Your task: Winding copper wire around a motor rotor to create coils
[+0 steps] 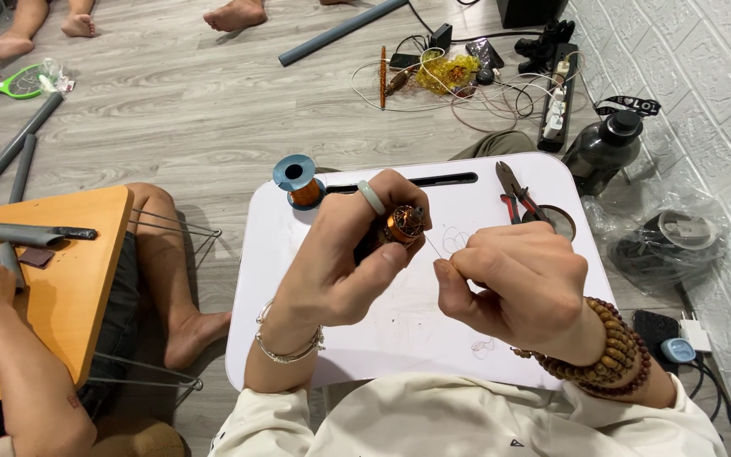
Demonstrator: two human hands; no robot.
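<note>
We see 1 spool [299, 179] on the white table [399, 338], our left hand [344, 258] gripping 1 copper coil [403, 224] above it, our right hand [518, 283] pinching a barely visible wire [435, 245], and 1 pliers [516, 196] partly hidden.

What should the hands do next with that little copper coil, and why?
Probably draw the wire taut and lay another turn. The left hand grips the copper-wound coil, and the right hand pinches a thin strand running to it, looking slightly slack.
</note>
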